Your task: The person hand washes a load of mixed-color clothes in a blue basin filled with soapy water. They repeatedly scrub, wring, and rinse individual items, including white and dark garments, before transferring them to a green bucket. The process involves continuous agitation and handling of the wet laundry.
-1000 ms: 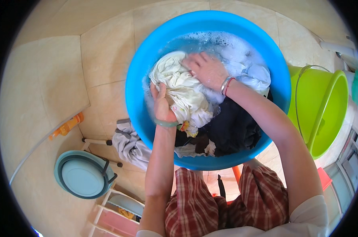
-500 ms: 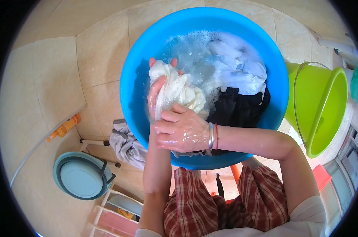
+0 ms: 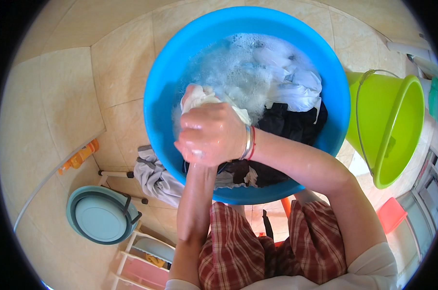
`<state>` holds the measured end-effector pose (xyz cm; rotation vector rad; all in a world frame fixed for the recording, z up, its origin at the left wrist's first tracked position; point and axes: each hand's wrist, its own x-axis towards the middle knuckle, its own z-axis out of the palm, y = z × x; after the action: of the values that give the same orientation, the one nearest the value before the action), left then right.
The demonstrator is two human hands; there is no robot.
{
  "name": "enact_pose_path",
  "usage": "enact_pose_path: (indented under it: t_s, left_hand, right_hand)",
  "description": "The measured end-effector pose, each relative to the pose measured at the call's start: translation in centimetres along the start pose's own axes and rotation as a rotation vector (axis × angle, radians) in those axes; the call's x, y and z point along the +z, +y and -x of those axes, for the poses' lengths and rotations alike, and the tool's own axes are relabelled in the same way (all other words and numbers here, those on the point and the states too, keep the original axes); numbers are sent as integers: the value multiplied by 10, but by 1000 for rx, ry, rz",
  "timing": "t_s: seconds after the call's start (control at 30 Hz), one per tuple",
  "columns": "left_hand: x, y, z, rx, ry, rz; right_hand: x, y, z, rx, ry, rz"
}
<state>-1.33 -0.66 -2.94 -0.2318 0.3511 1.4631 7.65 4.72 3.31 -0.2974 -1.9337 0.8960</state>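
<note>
Evidently I am at a rubbing or squeezing step, working over the wide blue basin (image 3: 335, 96). Just beyond its right side is the green bucket (image 3: 383, 113). Within the basin, white clothes (image 3: 296, 92) lie bunched in soapy water (image 3: 214, 67) toward the far right, and dark clothes (image 3: 296, 123) sit nearer me.

My right forearm (image 3: 296, 154) slants in from the right, its elbow bent outward; my left forearm (image 3: 195, 208) runs almost straight up from below, so the two meet over the near left of the basin. There the off-white cloth (image 3: 199, 98) pokes out ahead of my knuckles. My right hand (image 3: 211, 133), back upward, is curled nearly closed on it, the palm side hidden. My left hand (image 3: 190, 89) is mostly covered underneath, just a little of it showing by the cloth; how tightly it is closed, I cannot tell. At my right wrist sit a silver bangle (image 3: 247, 142) and a thin red cord (image 3: 252, 143).

As I judge it, the next move calls for firm pressure between both palms, since wet, soapy fabric would slip easily.
</note>
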Motion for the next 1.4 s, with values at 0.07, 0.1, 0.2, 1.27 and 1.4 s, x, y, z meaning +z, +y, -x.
enact_pose_path:
  t_s: [0.07, 0.1, 0.2, 1.27, 1.4]
  left_hand:
    - [-1, -8, 1, 136, 166, -90]
    - [0, -13, 2, 197, 240, -148]
    - [2, -26, 7, 350, 434, -288]
    - [-25, 28, -14, -334, -319, 143]
    - [37, -6, 10, -53, 187, 78]
  right_hand:
    - [-3, 4, 5, 53, -27, 10]
    - [-5, 5, 7, 76, -30, 26]
    - [-1, 11, 12, 104, -54, 54]
    - [-2, -32, 19, -26, -334, 86]
    - [-5, -28, 5, -28, -232, 205]
